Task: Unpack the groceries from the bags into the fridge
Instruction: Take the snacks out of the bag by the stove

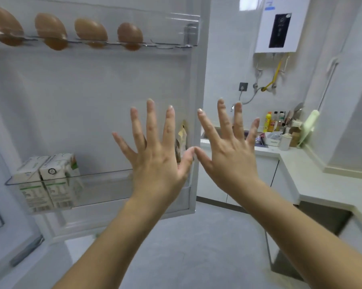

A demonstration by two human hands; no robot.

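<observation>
Left hand (155,157), right hand (228,157): fingers spread, thumb tips touching. Milk cartons (48,180): on fridge door (82,101) shelf, low and well left of the fingers.

You face a glossy white plastic fridge door (92,90), clear plastic shelves (71,180), matt paper cartons (51,180), smooth brown eggs (90,31).

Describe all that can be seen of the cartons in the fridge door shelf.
At least two white cartons with green print stand upright, side by side and touching, at the left end of the clear plastic door shelf. Their tops are folded flat; one bears a round black mark. Their lower halves show through the shelf's front wall.
</observation>
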